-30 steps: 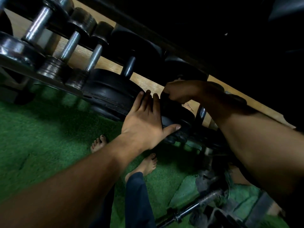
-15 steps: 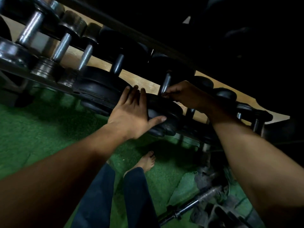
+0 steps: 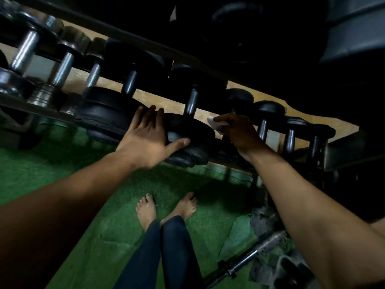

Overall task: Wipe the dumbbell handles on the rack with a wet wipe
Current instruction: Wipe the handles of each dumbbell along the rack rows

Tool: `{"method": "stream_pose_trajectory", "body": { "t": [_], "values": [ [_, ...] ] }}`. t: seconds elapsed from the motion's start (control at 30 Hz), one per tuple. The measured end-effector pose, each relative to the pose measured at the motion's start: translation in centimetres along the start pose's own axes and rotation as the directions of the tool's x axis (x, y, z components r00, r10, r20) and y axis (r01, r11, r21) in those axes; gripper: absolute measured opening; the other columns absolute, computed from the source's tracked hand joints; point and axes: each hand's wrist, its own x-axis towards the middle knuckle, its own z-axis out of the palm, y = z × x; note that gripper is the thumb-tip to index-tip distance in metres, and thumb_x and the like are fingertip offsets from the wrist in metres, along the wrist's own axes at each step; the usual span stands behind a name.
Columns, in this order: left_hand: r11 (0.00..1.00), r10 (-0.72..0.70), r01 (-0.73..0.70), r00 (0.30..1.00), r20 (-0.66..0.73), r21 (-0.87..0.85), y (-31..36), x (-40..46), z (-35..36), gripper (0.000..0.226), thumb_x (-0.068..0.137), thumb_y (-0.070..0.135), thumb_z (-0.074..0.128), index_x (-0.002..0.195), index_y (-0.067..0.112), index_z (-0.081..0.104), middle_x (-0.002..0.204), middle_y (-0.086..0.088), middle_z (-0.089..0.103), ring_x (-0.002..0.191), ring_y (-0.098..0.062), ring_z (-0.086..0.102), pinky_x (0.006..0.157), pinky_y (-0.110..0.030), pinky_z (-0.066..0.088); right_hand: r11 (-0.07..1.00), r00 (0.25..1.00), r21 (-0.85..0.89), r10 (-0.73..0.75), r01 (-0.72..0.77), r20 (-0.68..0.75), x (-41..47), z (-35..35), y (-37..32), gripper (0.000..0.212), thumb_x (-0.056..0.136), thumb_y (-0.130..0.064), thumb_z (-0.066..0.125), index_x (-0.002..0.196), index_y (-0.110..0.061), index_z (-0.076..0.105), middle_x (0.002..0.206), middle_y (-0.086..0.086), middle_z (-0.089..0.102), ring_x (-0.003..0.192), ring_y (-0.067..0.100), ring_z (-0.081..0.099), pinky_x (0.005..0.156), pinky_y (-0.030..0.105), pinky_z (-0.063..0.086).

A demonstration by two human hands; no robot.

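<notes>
The left hand (image 3: 145, 136) is laid flat and spread, fingers fanned toward 12 o'clock, thumb stuck out toward 3 o'clock. It's pressed against the near black weight plate (image 3: 188, 140) of a dumbbell, nothing gripped. The right hand (image 3: 239, 132) is curled closed around a scrunched white wet wipe (image 3: 213, 122), which pokes out at the fingertips toward 9 o'clock. The wipe is held just beside the dumbbell handle (image 3: 191, 102), at about 4 o'clock from it; actual contact with the handle can't be told from here.

That handle's long axis is run from roughly 6 to 12 o'clock, tipped slightly to the right at the top, with the far plate up in shadow. The same direction is shared by every other handle on the rack (image 3: 48, 115): shiny steel ones (image 3: 62, 68) at 10 o'clock, a dark one (image 3: 130, 82) next left, smaller dumbbells (image 3: 290, 138) out at 3 o'clock. The whole row is slanted from upper left to lower right across the view.

No brand, label or writing can be read anywhere; way too dark.

Down at 6 o'clock, bare feet (image 3: 166, 207) and dark trouser legs are seen on green turf (image 3: 52, 170). A barbell (image 3: 250, 259) is lying on the floor at 5 o'clock.
</notes>
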Motion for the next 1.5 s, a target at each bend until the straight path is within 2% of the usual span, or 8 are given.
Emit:
{"method": "stream_pose_trajectory", "body": {
  "t": [0.1,0.37,0.6,0.73,0.97,1.17,1.37,1.5],
  "values": [
    [0.999,-0.012,0.009,0.998,-0.064,-0.051,0.2,-0.3,0.4,0.121,0.085,0.089,0.008,0.156,-0.009,0.018,0.162,-0.025,0.028,0.156,-0.029,0.013,0.127,-0.045,-0.003,0.998,0.997,0.065,0.030,-0.026,-0.067,-0.6,0.0,1.0,0.025,0.088,0.004,0.064,0.102,-0.015,0.073,0.110,0.007,0.068,0.095,0.020,0.064,0.071,0.026,0.051],
    [0.967,-0.092,0.041,0.977,-0.192,-0.253,2.3,-1.9,0.4,0.100,0.095,0.075,0.026,0.158,-0.001,0.019,0.166,-0.022,0.021,0.153,-0.034,0.019,0.127,-0.048,0.011,0.992,0.994,0.119,0.062,-0.051,-0.093,-2.7,-2.9,1.0,0.023,0.094,-0.001,0.060,0.113,-0.010,0.068,0.118,0.005,0.067,0.095,0.016,0.067,0.079,0.029,0.052],
    [0.942,0.173,-0.232,0.955,-0.241,-0.243,7.8,-3.0,-1.1,0.074,0.097,0.052,0.054,0.155,0.013,0.029,0.164,-0.012,0.021,0.149,-0.035,0.027,0.124,-0.047,0.025,0.990,0.974,0.127,0.082,-0.056,-0.210,-3.2,-4.8,1.7,0.023,0.090,-0.010,0.068,0.112,-0.011,0.064,0.096,-0.007,0.067,0.072,-0.007,0.065,0.063,0.015,0.047],
    [0.899,0.265,-0.329,0.934,-0.238,-0.289,11.3,-3.6,0.2,0.076,0.097,0.046,0.059,0.157,0.011,0.029,0.165,-0.009,0.025,0.151,-0.025,0.025,0.128,-0.035,0.010,0.984,0.965,0.149,0.127,-0.094,-0.228,-3.3,-5.2,2.8,0.015,0.084,-0.017,0.073,0.095,-0.019,0.062,0.092,-0.007,0.067,0.092,0.015,0.065,0.079,0.033,0.048],
    [0.930,0.252,-0.259,0.966,-0.059,-0.262,15.8,-2.6,3.0,0.085,0.099,0.051,0.053,0.162,0.007,0.014,0.170,-0.014,0.007,0.155,-0.027,0.012,0.127,-0.034,0.001,0.997,0.988,-0.013,0.077,-0.079,-0.131,-0.9,-6.4,2.6,0.015,0.075,-0.032,0.074,0.074,-0.024,0.062,0.084,0.004,0.070,0.085,0.021,0.065,0.080,0.043,0.052],
    [0.962,0.189,-0.190,0.982,-0.024,-0.196,17.8,-0.6,4.9,0.079,0.101,0.031,0.051,0.161,0.001,0.010,0.170,-0.019,-0.003,0.158,-0.029,0.001,0.128,-0.037,0.003,0.943,0.982,-0.281,-0.187,0.176,-0.014,1.8,-7.7,2.6,0.025,0.083,-0.031,0.073,0.066,-0.027,0.055,0.063,-0.013,0.057,0.057,-0.006,0.050,0.059,0.020,0.037],
    [0.985,0.131,-0.124,0.990,0.055,-0.121,18.7,-0.7,6.0,0.080,0.101,0.019,0.043,0.160,0.002,-0.009,0.166,-0.020,-0.022,0.156,-0.031,-0.014,0.126,-0.046,0.017,0.853,0.936,-0.386,-0.312,0.351,0.161,2.8,-7.4,2.8,0.016,0.086,-0.030,0.073,0.077,-0.018,0.068,0.074,-0.011,0.066,0.073,0.003,0.061,0.071,0.024,0.047],
    [0.989,0.103,-0.102,0.995,0.001,-0.103,19.6,-1.1,6.1,0.078,0.101,0.018,0.040,0.159,-0.002,-0.009,0.165,-0.024,-0.018,0.156,-0.036,-0.010,0.124,-0.052,0.021,0.702,0.849,-0.486,-0.365,0.520,0.381,2.9,-6.8,3.5,0.005,0.086,-0.020,0.074,0.091,-0.019,0.074,0.091,-0.008,0.067,0.086,0.010,0.063,0.077,0.027,0.048]
  ]
}}
